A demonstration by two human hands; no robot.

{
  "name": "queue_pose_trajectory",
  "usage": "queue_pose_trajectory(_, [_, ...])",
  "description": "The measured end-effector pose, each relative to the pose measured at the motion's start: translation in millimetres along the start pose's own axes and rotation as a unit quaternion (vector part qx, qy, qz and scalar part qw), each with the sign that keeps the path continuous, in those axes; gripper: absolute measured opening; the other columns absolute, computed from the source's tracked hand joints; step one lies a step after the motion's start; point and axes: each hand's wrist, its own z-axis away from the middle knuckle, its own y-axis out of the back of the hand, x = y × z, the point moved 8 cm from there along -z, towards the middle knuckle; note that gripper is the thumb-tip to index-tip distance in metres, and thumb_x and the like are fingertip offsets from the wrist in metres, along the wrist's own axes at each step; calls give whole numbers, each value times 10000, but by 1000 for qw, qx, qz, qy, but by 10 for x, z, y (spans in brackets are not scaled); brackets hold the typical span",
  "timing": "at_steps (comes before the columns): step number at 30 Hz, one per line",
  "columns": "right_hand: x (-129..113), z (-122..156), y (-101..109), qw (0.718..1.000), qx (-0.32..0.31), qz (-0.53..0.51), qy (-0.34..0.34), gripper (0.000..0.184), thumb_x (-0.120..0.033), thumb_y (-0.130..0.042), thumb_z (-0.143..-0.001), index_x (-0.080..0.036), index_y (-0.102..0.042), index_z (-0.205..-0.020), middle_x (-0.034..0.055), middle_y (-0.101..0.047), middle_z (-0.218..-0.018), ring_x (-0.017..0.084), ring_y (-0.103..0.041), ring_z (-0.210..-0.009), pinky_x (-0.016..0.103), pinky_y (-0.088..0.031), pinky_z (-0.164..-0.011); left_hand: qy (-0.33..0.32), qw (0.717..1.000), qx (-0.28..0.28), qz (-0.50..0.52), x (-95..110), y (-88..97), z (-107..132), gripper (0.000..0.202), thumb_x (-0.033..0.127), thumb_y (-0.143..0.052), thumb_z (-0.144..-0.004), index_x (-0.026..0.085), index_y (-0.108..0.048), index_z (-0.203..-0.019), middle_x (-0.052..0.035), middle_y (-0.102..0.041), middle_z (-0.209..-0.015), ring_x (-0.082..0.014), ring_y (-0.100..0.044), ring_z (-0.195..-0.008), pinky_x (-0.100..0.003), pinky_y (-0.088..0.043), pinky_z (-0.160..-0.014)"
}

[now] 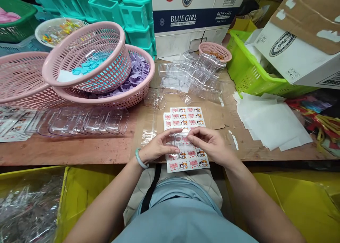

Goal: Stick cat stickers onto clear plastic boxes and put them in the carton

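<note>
Shows clear, glossy plastic in the small handheld case, smooth paper in the sticker sheets, a polished sheen on the bangle. Has matt cardboard in the brown sheet, scuffed wood in the tabletop, smooth plastic in the perforated baskets.

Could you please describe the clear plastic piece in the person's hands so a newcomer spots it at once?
From the white Blue Girl carton at the back, come toward the person to the cartoon-print sheets. Over them, between left hand and right hand, is the clear plastic piece, the only one held.
</note>
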Motion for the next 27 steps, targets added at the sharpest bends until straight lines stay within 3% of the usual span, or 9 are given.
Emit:
queue_pose_trajectory(3, [49,-20,-62,999,-32,22,-36,272,-430,-588,-866,-173,-617,-781,-18,-511,-685,103,-427,-607,238,-357,-546,-6,1000,-5,6,15,-17,-2,694,168,-809,-638,297,-565,-1275,-76,-544,-1316,-154,-609,-941,-299,-529,-804])
queue_pose_trajectory(7, [76,-37,-62,996,-34,66,-55,285,-432,-570,-866,-172,-619,-759,-24,-494,-661,97,-401,-591,225,-321,-520,-23,1000,0,3,58,-23,-4,657,139,-819,-617,305,-613,-1219,-52,-570,-1307,-171,-598,-1030,-283,-514,-841])
queue_pose_trajectory(16, [16,-76,-85,991,-23,124,-54,302,-427,-570,-844,-162,-639,-717,-9,-538,-649,108,-424,-597,232,-333,-535,-28,999,-23,-10,-7,23,-6,712,166,-814,-631,280,-559,-1285,-85,-628,-1195,-221,-596,-1087,-357,-523,-881])
queue_pose_trajectory(27, [34,-73,-112,988,-27,137,-71,299,-434,-566,-845,-175,-634,-711,-29,-501,-625,108,-412,-582,234,-329,-543,-29,999,-22,-8,21,21,-7,700,167,-815,-626,283,-575,-1274,-86,-626,-1208,-216,-589,-1087,-330,-527,-861])
